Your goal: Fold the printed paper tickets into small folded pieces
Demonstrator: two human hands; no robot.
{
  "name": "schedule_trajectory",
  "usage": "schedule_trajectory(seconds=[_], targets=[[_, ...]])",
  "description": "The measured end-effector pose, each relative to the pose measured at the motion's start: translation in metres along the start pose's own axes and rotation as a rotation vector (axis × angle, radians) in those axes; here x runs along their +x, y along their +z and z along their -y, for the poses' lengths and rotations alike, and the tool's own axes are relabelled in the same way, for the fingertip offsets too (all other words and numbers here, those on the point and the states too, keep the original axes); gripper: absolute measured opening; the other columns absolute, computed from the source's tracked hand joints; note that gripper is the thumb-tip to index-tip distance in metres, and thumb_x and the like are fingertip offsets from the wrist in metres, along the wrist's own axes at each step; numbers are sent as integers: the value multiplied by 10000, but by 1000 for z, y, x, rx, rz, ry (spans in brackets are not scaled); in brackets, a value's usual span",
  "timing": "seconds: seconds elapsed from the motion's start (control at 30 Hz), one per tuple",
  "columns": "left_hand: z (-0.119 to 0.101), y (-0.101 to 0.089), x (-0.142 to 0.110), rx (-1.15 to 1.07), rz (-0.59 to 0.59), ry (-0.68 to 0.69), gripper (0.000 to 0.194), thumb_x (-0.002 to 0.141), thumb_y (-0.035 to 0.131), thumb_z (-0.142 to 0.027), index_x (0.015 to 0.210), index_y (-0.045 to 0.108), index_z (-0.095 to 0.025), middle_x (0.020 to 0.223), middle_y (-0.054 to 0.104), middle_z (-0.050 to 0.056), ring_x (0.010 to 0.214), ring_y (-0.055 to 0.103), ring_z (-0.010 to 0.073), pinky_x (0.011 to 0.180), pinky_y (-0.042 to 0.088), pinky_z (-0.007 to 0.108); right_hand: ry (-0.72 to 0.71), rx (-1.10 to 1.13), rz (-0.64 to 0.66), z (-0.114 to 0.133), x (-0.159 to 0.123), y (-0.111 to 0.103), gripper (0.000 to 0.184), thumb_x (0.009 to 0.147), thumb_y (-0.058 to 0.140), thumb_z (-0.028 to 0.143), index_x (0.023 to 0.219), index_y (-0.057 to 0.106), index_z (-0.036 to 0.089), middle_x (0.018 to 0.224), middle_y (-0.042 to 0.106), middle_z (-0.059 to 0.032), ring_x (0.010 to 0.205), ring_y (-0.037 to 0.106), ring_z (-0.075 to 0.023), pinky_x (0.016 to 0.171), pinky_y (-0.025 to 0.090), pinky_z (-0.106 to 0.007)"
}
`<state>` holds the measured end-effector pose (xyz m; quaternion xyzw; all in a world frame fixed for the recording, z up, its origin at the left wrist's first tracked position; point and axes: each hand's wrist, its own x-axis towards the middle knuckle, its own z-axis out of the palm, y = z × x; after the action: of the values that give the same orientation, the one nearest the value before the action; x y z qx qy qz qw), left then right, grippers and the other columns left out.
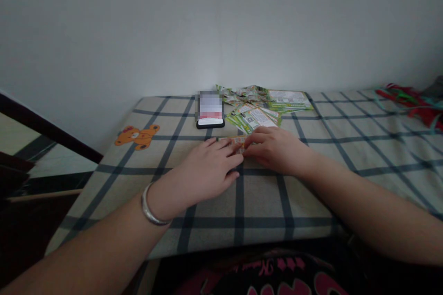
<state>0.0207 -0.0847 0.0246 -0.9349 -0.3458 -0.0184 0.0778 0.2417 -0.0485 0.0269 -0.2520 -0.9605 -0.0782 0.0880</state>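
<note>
A printed paper leaflet (238,140) lies flat on the table, mostly covered by my hands. My left hand (209,166), with a silver bangle on its wrist, rests over its left part, fingers stretched out and thumb apart. At the leaflet's right end is my right hand (272,148), its fingers bent and close together, the tips on the paper; its thumb is hidden. Just beyond, several green and white leaflets (259,119) lie fanned out. Behind those sit folded, crumpled-looking paper pieces (246,96) and a stack of flat leaflets (290,99).
A phone (210,109) with a blurred screen lies beyond my left hand. A bear-shaped orange cutout (137,137) is at the left of the checked tablecloth (214,223). Red and teal cloth (418,103) lies at the far right. A wall (221,27) borders the table's back edge.
</note>
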Motion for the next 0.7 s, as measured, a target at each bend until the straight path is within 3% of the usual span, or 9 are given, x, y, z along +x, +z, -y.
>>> schedule_trajectory(seconds=[0.23,0.4,0.7], targets=[[-1,-3,2,-5,24,3,352,954,466,-345,1244,597,-195,1420,532,122,1312,492,290,1061,425,490,32,-159,38,5,-1,-1,163,928,586,259,1048,696,255,1068,690,-36,944,568,-214,774,398,-342],[0,-3,0,-5,9,15,350,950,459,-333,1237,605,-197,1411,542,115,1315,490,283,1067,422,480,70,-187,45,7,-1,-5,176,916,605,280,1052,708,324,983,674,-25,862,568,-203,704,371,-324],[1,-3,0,-60,-3,11,376,920,488,-317,1259,594,-196,1412,543,114,1325,477,284,1082,400,481,171,-216,74,9,0,-8,206,906,587,215,1008,739,309,955,670,-50,886,565,-211,651,353,-300]])
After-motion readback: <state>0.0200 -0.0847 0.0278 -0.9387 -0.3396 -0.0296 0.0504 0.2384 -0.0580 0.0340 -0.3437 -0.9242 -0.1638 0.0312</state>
